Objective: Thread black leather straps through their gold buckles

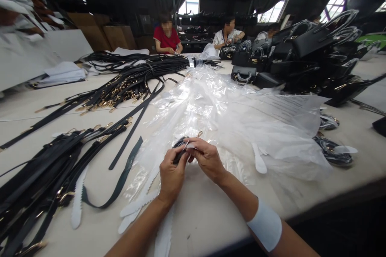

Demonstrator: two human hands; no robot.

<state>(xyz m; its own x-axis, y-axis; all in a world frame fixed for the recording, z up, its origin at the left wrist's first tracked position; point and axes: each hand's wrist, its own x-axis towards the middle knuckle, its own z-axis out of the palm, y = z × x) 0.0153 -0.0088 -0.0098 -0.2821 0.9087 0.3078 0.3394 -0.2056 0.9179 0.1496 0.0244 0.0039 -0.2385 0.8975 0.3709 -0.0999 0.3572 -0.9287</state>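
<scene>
Both hands meet at the middle of the table over a coiled black bag strap point(179, 143), mostly hidden by the fingers. My left hand point(173, 168) grips the coil, its thumb pressed against the near side. With bent fingers my right hand point(208, 158) pinches a white strip point(190, 145) at the coil. A gold clasp point(199, 134) sticks out just beyond the fingers. Loose white strips with a toothed edge point(139, 202) lie near my left forearm, and another white strip point(259, 158) rests to the right.
Clear plastic bags point(196, 104) spread beyond my hands. Black straps with gold clasps point(69, 160) are heaped at left, more straps point(129, 76) behind. Wrapped coils point(333, 150) lie at right, below piled black handbags point(295, 60). Several people sit across the table point(205, 225).
</scene>
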